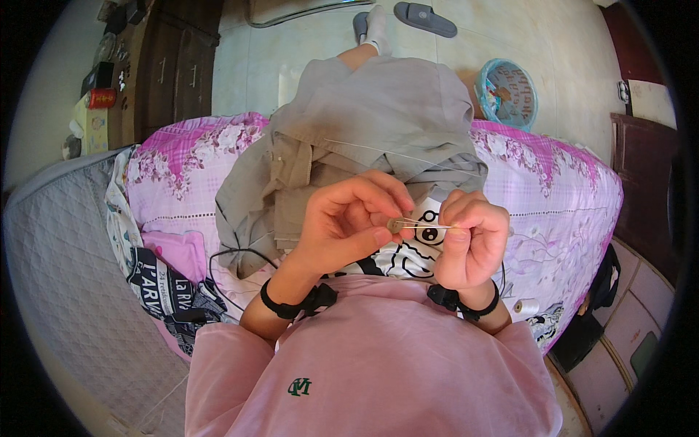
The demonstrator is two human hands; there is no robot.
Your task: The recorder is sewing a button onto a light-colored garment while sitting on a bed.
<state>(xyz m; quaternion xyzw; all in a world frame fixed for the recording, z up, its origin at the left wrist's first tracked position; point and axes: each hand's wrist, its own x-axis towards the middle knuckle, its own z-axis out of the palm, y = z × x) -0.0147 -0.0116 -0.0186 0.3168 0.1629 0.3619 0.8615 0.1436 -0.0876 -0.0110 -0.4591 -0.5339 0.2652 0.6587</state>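
In front of my chest, my left hand [353,218] pinches a small round brownish button [395,225] between thumb and fingers. Pale strands of thread [428,225] run taut from the button to my right hand [475,237], whose thumb and forefinger are pressed together on them. Whether a needle is among the strands I cannot tell. Across my lap lies a khaki garment [293,178], bunched near my left wrist. A loose length of white thread [397,151] trails over the grey-brown cloth on my legs.
I sit on a bed with a pink floral sheet [553,197]. A white thread spool [526,306] lies right of my right forearm. Black cable [218,255] loops at left. Beyond the bed stand a blue-rimmed waste basket [533,95] and a dark wooden cabinet [171,65]; a grey slipper [426,20] lies ahead.
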